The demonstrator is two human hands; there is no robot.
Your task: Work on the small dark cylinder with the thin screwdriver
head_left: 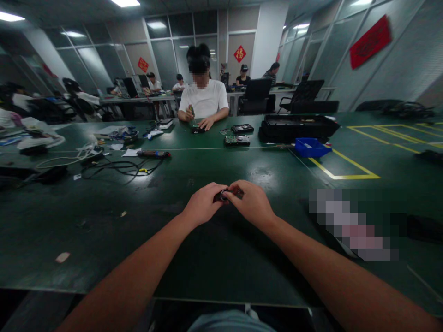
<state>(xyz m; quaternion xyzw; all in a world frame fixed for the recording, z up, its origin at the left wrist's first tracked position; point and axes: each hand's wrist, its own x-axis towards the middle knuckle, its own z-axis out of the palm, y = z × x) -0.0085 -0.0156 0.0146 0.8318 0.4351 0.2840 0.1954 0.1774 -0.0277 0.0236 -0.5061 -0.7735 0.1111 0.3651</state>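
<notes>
Both my hands meet over the middle of the dark green table (104, 230). My left hand (202, 203) and my right hand (252, 202) are closed around a small dark object with a round shiny end (224, 194), pinched between the fingertips of both. Most of the object is hidden by my fingers, so I cannot tell what it is.
A person in a white shirt (204, 99) works across the table with small parts. Hard drives (237, 139), a black case (297, 127), a blue bin (311, 147), cables (117, 166) and a screwdriver (154, 153) lie on the far half. Yellow tape lines (346, 168) mark the right side.
</notes>
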